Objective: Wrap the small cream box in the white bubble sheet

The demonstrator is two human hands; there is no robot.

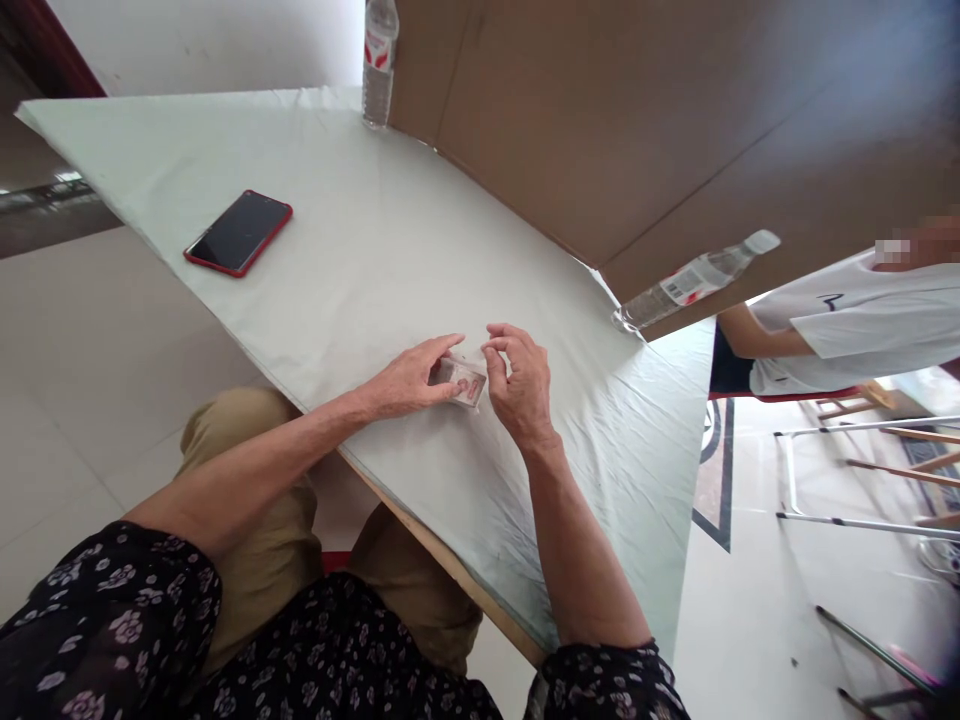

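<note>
My left hand has its thumb and fingers around one end of a small, shiny, box-shaped pack with red print. The pack is between my hands, over the worktop with its pale green cloth. Its long side seems to point toward my right hand, which is just beside it, fingers bent; I can't tell if they pinch anything. My left is nearer, touching.
</note>
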